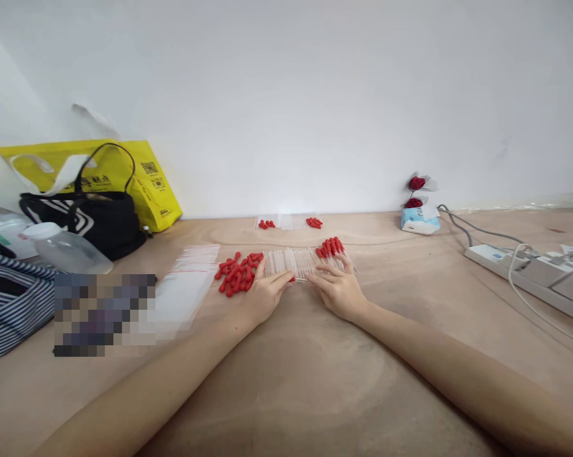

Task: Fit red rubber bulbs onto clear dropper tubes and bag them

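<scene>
A row of thin clear tubes [289, 260] lies side by side on the table in front of me. My left hand [264, 295] is at the row's near left edge, its fingertips closed on a small red rubber bulb [292, 277]. Just to the right, the thumb and a finger of my right hand [341, 292] pinch the end of a clear tube; its other fingers rest over the row. Beside my left hand lies a loose pile of red bulbs [236, 273]. Beyond my right fingers, several tubes carry red bulbs [330, 246] on their ends.
Clear plastic bags [186, 285] lie left of the pile. Bagged red-bulbed tubes [290, 221] lie by the wall. At left stand a yellow bag [157, 190], a black bag [110, 222] and a plastic bottle [72, 247]; at right, a tissue pack [417, 222] and a power strip [490, 257].
</scene>
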`<state>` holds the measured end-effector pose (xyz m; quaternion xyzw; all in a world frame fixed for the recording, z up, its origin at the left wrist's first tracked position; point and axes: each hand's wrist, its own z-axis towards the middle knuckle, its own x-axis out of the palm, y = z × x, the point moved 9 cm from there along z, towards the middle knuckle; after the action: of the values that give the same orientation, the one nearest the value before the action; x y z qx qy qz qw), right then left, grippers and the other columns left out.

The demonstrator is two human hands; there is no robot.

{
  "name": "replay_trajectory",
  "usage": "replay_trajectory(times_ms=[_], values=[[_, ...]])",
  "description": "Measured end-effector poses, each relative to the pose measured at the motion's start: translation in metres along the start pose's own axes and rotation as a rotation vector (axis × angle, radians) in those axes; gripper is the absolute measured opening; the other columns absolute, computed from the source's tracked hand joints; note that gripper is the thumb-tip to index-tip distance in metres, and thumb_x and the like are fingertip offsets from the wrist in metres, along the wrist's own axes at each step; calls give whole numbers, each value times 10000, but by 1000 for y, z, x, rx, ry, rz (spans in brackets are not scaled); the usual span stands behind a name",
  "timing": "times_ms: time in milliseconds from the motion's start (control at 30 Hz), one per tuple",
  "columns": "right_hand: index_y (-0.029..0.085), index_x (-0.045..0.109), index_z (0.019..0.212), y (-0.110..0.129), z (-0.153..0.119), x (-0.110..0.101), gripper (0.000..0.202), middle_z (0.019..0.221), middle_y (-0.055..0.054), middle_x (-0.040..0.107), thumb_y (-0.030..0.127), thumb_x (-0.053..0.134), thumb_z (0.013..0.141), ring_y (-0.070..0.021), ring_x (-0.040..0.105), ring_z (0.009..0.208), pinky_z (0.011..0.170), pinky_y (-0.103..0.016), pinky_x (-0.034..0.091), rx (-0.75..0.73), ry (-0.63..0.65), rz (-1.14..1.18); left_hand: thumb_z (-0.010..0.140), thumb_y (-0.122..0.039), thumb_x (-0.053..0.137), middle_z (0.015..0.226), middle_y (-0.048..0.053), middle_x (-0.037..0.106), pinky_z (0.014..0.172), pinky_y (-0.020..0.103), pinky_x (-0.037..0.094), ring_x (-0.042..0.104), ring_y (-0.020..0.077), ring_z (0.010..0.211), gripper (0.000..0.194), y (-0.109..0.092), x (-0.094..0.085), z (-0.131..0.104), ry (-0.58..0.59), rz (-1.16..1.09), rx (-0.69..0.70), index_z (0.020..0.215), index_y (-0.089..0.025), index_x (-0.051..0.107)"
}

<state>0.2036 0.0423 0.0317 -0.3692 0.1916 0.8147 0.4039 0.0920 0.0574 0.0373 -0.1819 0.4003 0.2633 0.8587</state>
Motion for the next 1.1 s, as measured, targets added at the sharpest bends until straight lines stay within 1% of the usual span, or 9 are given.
replay_trajectory(times_ms=[100, 267, 367, 467, 600, 700, 800, 933, 1100], values=[[245, 606, 1016, 0, 0, 0, 285, 851, -16, 688, 158, 415, 824, -164, 537, 985, 1000, -439, 127, -4, -3, 8, 890, -250, 359, 993, 68, 659, 1037, 485, 207, 636, 164, 844, 252, -1, 1, 0, -13, 22, 16, 1021, -191, 566], [258, 609, 1015, 3, 1, 0, 289, 813, -16, 690, 153, 432, 812, -169, 541, 975, 988, -448, 137, -23, -2, 14, 890, -241, 355, 975, 58, 664, 1029, 486, 230, 643, 159, 801, 249, -3, 1, 2, -3, 4, 5, 996, -197, 576], [240, 620, 978, 8, 2, -4, 261, 759, -16, 687, 160, 435, 812, -165, 555, 928, 977, -444, 151, -61, -37, 22, 889, -257, 363, 906, 33, 684, 1026, 490, 223, 644, 154, 765, 241, -3, -1, 2, 7, -18, -32, 935, -207, 594], [218, 624, 947, 14, 3, -6, 247, 710, -17, 676, 167, 416, 824, -150, 564, 846, 969, -434, 165, -86, -45, 48, 881, -283, 388, 827, 6, 695, 1018, 504, 206, 639, 145, 708, 231, -3, -4, 2, 2, -30, -92, 870, -214, 608], [189, 622, 925, 19, 2, -9, 243, 674, -18, 657, 162, 401, 828, -134, 555, 771, 956, -424, 189, -123, -60, 100, 874, -274, 399, 781, 1, 693, 1017, 503, 170, 629, 139, 684, 221, -3, -5, 2, 2, -59, -125, 846, -207, 608], [191, 611, 955, 21, 2, -11, 252, 682, -16, 652, 140, 406, 816, -139, 546, 787, 943, -429, 203, -166, -75, 143, 871, -259, 401, 786, -1, 689, 1017, 491, 150, 623, 135, 694, 207, -5, -5, 1, 12, -82, -114, 847, -203, 599], [195, 600, 976, 22, 2, -12, 272, 684, -18, 648, 132, 390, 816, -148, 536, 797, 915, -418, 242, -214, -69, 168, 874, -241, 388, 808, -1, 687, 1015, 481, 137, 620, 135, 710, 204, -8, -3, 2, 46, -101, -83, 855, -205, 588], [176, 604, 951, 25, 3, -13, 275, 680, -31, 639, 124, 369, 819, -154, 523, 785, 871, -386, 298, -262, -73, 169, 879, -228, 366, 814, 7, 683, 1006, 485, 123, 616, 144, 717, 216, -15, -2, 3, 82, -88, -31, 845, -199, 577], [144, 601, 912, 27, 4, -10, 266, 698, -55, 630, 110, 356, 814, -153, 509, 774, 842, -373, 334, -300, -72, 151, 873, -213, 365, 786, 6, 678, 998, 483, 128, 610, 142, 684, 207, -19, -2, 5, 83, -46, 11, 831, -186, 566]])
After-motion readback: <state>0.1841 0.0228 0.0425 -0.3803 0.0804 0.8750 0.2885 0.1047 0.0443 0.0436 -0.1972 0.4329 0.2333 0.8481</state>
